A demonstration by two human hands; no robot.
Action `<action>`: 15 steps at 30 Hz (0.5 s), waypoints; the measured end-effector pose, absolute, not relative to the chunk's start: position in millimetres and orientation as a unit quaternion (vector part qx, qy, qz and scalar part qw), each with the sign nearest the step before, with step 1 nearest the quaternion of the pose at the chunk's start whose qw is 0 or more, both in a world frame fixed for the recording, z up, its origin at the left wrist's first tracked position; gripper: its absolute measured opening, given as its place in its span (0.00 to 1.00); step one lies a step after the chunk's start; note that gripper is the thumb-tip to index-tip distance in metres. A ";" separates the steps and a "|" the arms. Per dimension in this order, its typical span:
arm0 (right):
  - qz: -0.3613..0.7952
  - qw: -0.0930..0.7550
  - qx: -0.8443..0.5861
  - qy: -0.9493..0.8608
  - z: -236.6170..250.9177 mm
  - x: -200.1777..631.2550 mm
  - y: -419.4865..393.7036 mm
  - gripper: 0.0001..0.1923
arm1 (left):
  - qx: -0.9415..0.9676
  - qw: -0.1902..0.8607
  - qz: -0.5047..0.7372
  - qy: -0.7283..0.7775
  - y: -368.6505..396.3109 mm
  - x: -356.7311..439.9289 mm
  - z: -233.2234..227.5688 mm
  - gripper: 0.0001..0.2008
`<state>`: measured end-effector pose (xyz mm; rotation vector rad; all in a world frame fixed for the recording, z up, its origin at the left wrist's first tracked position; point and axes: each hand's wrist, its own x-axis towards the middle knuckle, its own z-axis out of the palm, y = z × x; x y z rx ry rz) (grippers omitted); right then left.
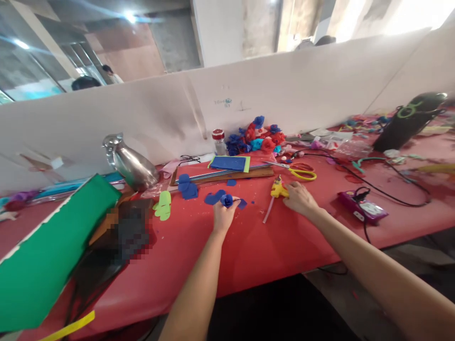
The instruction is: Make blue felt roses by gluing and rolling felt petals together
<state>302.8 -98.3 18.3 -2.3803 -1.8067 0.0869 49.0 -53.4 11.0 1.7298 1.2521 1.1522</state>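
My left hand (224, 217) pinches a small blue flower (226, 201) above the red table (263, 253). Dark blue petal pieces (214, 197) lie right beside it, and a further pile of blue petals (187, 187) sits to the left. My right hand (301, 198) is closed around the handle end of a yellow hot glue gun (278, 188), whose nozzle points away from me. A clear glue stick (269, 210) sticks out of its back toward me. Yellow-handled scissors (302, 173) rest just beyond my right hand.
Finished flowers (258, 137) are heaped by the white partition (159, 106), next to a red-lidded jar (218, 141). A steel jug (130, 163) and green board (60, 251) stand left. A purple power strip (362, 207), black cord and dark bottle (408, 121) are right.
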 end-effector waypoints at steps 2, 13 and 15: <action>0.031 0.086 -0.798 -0.596 17.6 303.3 -93.8 0.19 | 0.681 0.352 0.427 0.480 -53.7 50.0 9.3 0.03; 0.229 0.296 -0.737 -0.563 14.6 308.2 -130.0 0.19 | 0.718 0.318 0.371 0.496 -52.2 52.4 4.4 0.09; 0.350 0.343 -0.664 -0.565 21.8 298.1 -140.9 0.24 | 0.724 0.320 0.349 0.502 -50.2 53.9 0.6 0.10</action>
